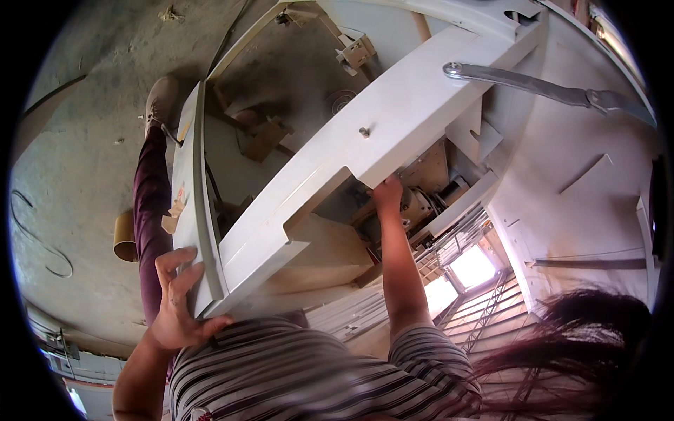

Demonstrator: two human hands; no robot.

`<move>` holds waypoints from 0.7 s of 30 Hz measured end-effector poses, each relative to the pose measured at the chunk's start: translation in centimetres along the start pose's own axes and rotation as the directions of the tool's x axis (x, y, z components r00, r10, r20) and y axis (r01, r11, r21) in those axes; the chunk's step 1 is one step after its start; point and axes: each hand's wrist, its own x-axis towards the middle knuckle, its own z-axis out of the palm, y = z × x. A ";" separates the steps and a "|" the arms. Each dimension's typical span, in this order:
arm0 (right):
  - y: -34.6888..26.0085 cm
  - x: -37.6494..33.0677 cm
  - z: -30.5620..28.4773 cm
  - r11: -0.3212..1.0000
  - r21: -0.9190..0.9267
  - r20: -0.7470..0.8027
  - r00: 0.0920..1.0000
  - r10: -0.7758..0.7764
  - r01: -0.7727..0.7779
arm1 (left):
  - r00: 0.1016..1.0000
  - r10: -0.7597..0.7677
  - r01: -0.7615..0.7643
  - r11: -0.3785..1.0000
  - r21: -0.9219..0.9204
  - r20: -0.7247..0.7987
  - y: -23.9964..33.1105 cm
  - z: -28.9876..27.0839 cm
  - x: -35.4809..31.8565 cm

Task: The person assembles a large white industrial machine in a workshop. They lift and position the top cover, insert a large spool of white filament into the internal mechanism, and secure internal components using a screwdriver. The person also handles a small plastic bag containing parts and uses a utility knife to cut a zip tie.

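A white metal housing, with a long flat beam [414, 81] running across it, fills the middle of the view. My left hand [179, 302] is curled over the near left corner of its side panel [189, 210], thumb apart along the near edge. My right arm reaches under the beam, beside its cut-out notch. There my right hand [387, 193] is closed, its fingertips partly hidden by the beam. Whatever it holds cannot be made out. Close by it sits a dark metal mechanism [418, 207]. A short bolt [364, 132] sticks up from the beam.
A grey metal hinge arm [519, 78] joins the beam to a raised white panel [597, 196] at the right. Brackets [357, 52] sit inside the housing's far opening. On the floor at left are a brown tape roll [125, 238], a thin cable [42, 245] and a shoe [161, 98].
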 end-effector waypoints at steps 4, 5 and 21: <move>2.1 -2.9 -2.3 0.917 -0.380 0.088 0.991 -0.097 0.123 | 1.000 0.006 -0.006 1.000 0.013 -0.013 0.2 0.1 0.2; 3.4 -3.5 -2.2 0.967 -0.253 0.099 0.995 -0.001 0.026 | 1.000 0.003 -0.003 1.000 0.018 -0.015 0.1 0.1 0.2; 2.5 -13.7 -4.8 0.996 -0.037 -0.082 0.993 0.081 -0.085 | 0.998 0.020 -0.023 0.999 -0.048 -0.060 0.6 0.2 -0.3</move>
